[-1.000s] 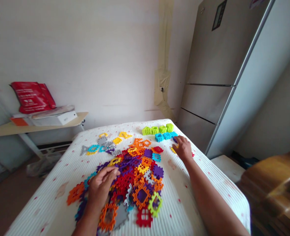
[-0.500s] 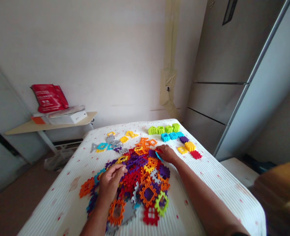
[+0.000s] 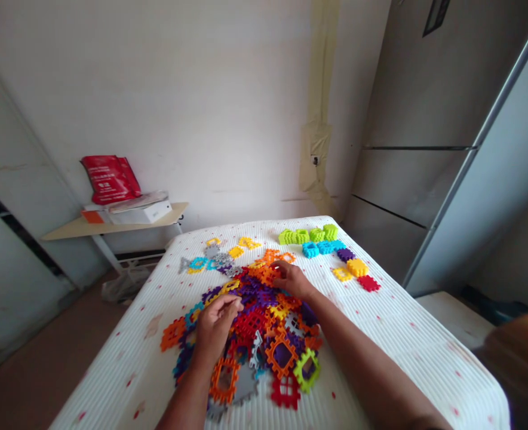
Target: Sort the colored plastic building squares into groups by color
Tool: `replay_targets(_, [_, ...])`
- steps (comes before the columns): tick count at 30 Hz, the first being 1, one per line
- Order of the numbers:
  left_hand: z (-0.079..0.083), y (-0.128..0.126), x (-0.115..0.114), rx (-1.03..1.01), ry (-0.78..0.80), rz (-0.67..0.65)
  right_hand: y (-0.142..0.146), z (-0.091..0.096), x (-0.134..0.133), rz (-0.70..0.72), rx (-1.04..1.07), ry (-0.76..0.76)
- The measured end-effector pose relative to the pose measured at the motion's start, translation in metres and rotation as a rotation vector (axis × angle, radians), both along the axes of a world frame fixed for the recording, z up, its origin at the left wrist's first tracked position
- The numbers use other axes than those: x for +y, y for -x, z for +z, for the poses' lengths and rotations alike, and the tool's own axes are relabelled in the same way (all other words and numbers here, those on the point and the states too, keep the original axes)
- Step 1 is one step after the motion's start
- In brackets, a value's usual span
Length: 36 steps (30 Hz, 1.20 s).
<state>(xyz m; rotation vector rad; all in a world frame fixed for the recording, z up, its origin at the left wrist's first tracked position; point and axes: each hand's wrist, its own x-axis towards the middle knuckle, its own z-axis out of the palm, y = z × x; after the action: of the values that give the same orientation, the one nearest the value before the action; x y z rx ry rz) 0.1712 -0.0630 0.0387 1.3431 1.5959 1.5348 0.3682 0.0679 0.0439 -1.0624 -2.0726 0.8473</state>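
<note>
A heap of plastic interlocking tiles (image 3: 250,322) in red, purple, orange, yellow, grey and blue covers the middle of the table. At the heap's left side, my left hand (image 3: 218,322) hovers with thumb and fingertips pressed together; what they pinch, if anything, I cannot make out. My right hand (image 3: 292,280) reaches over the upper right of the heap. Its fingers are bent and somewhat apart, with the tips against an orange tile (image 3: 264,275). Nearer to me lie an orange frame tile (image 3: 224,380), a green frame tile (image 3: 307,370) and a red window tile (image 3: 286,391).
Stacked green tiles (image 3: 309,235) and blue tiles (image 3: 322,248) line the table's far right, with purple, yellow and red tiles (image 3: 368,283) nearby. Loose grey and yellow tiles (image 3: 236,252) lie far left. A fridge (image 3: 402,179) stands right; a side table (image 3: 73,229) holds a red bag (image 3: 110,179).
My right hand has moved left across the heap, from its right edge to the orange tiles near the top. My left hand keeps its pinched shape over the heap. The camera view has shifted slightly left.
</note>
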Motion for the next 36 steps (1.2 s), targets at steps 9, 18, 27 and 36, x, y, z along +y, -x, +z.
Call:
replay_targets(9, [0.0, -0.003, 0.003, 0.03, -0.015, 0.042, 0.024, 0.025, -0.045, 0.323, 0.102, -0.088])
replay_targets(18, [-0.001, 0.003, 0.004, 0.172, -0.03, 0.144, 0.031, 0.027, -0.064, 0.353, 0.021, -0.195])
replay_targets(27, [0.002, 0.002, 0.002, 0.327, -0.134, 0.18, 0.03, 0.027, -0.067, 0.349, -0.038, -0.23])
replay_targets(36, [0.006, 0.001, 0.001, 0.381, -0.14, 0.156, 0.029, 0.028, -0.068, 0.289, -0.023, -0.255])
